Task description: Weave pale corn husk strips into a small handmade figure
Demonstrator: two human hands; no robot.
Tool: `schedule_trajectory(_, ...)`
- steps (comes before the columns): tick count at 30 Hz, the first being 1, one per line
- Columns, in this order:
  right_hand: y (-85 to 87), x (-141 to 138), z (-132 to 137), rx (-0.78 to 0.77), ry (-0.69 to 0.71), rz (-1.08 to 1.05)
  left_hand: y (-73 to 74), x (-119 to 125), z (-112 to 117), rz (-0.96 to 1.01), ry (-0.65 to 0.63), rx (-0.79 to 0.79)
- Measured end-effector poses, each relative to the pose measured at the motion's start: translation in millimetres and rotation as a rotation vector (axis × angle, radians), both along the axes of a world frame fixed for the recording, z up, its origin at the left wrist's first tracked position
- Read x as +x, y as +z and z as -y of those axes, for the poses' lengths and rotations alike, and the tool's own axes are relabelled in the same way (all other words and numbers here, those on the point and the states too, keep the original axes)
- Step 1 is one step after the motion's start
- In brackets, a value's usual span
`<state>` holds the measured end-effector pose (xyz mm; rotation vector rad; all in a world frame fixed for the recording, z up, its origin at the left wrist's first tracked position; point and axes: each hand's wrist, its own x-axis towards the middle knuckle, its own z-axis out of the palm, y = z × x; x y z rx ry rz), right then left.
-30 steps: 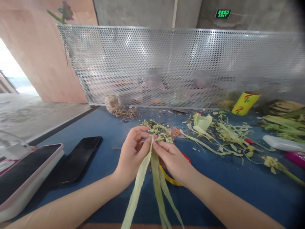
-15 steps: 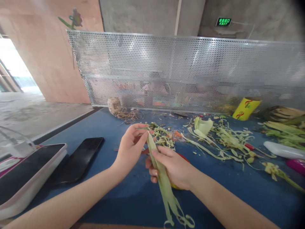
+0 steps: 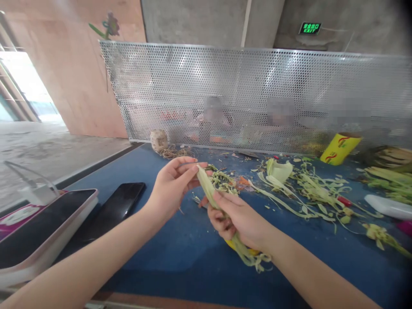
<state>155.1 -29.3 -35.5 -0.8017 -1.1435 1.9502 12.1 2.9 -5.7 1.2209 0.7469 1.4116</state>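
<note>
A pale green strip of corn husk (image 3: 206, 183) slants across the middle of the view, its lower end split into curly shreds. My left hand (image 3: 172, 182) pinches the upper tip between thumb and fingers. Lower down, my right hand (image 3: 240, 216) is wrapped round the gathered husk, thumb lying along it. The shredded end hangs out below the right palm. Behind that hand shows part of a yellow object (image 3: 230, 244), mostly hidden. Small green curled shreds (image 3: 225, 180) lie on the blue table (image 3: 174, 262) just beyond my hands.
Two phone-like devices, a black phone (image 3: 112, 210) and a thicker cased one (image 3: 48, 231), lie left. Husk scraps (image 3: 309, 189) and a yellow roll (image 3: 340, 148) are at right. Twine (image 3: 175, 152) lies beside a pale block (image 3: 159, 140). A perforated metal screen (image 3: 193, 77) borders the back.
My right hand has gathered the husk further into its grip, so the shredded tail hangs shorter and more to the right. The left hand keeps pinching the tip. The view has shifted slightly.
</note>
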Motion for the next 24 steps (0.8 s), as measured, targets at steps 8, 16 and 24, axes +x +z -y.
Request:
schedule_trajectory(8, 7.3, 7, -2, 0.324, -0.010, 0.215, 9.4, -13, -3, -0.081, -0.037, 0.066)
schedule_trajectory(16, 12.3, 3, -5, 0.352, -0.076, 0.176, 0.7, 1, 11, -0.236, -0.037, 0.013)
schedule_trajectory(24, 9.2, -1, -3, 0.434, -0.167, 0.151, -8.4, 7, 20, -0.153, -0.132, -0.030)
